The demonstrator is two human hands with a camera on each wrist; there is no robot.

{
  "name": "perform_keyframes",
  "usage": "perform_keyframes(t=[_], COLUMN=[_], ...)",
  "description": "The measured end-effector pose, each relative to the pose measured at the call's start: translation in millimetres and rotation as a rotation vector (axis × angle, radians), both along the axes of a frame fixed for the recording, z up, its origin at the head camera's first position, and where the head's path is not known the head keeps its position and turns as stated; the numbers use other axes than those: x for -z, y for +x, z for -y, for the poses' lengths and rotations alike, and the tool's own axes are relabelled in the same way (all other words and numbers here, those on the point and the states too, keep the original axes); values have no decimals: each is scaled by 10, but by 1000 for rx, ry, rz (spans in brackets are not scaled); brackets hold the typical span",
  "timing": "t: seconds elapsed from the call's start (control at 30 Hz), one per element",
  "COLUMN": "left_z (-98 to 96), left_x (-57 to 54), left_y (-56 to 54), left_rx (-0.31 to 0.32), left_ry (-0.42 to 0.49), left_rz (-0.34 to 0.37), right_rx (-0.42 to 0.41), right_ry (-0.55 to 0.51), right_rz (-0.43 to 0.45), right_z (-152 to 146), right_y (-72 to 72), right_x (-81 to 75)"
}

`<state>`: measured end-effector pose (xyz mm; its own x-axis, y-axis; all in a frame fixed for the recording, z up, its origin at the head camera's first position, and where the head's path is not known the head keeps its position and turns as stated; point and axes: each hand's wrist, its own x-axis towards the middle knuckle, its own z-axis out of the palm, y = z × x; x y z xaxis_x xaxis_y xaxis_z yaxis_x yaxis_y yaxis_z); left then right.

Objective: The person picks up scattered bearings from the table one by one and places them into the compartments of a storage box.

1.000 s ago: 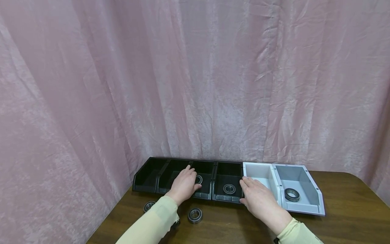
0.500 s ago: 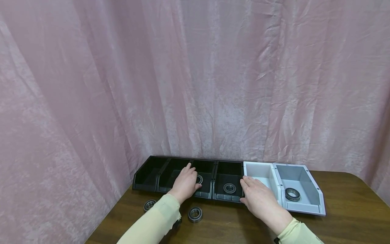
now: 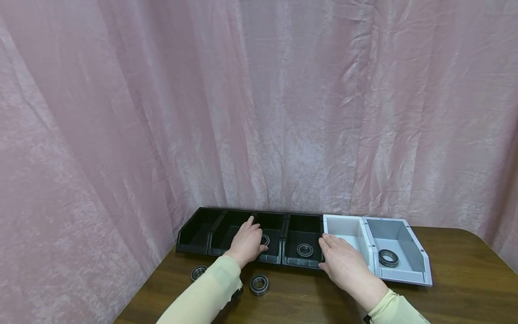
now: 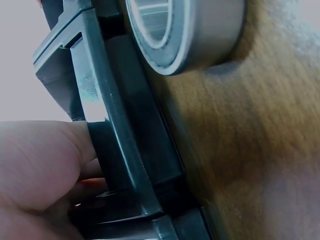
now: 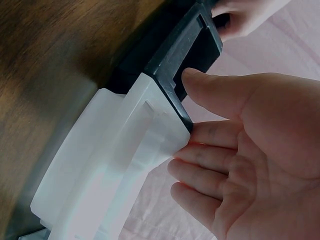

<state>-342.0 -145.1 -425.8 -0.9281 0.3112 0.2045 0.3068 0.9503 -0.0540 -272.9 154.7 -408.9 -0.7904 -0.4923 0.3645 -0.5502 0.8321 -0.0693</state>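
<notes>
Across the table (image 3: 457, 265), bin row (image 3: 305, 227) running sideways, fronts (image 3: 301, 263) toward camera, left grip (image 3: 246, 244), right grip (image 3: 346, 262) spread

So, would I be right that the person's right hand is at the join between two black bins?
Not quite: the right wrist view shows the person's right hand at the join between a black bin and a white bin.
</notes>
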Motion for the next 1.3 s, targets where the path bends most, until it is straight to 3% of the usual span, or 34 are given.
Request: perform_keyframes(t=[0.77, 1.3], left_z=[-36, -74], left_x=[-24, -96], left_y=[-28, -45], left_rx=[-6, -18], left_ry=[-10, -63], left_rz=[72, 100], right_rx=[1, 4], right_ry=[-6, -5], right_rz=[11, 23], right_z=[1, 7], right_y=[3, -9], right_x=[5, -5])
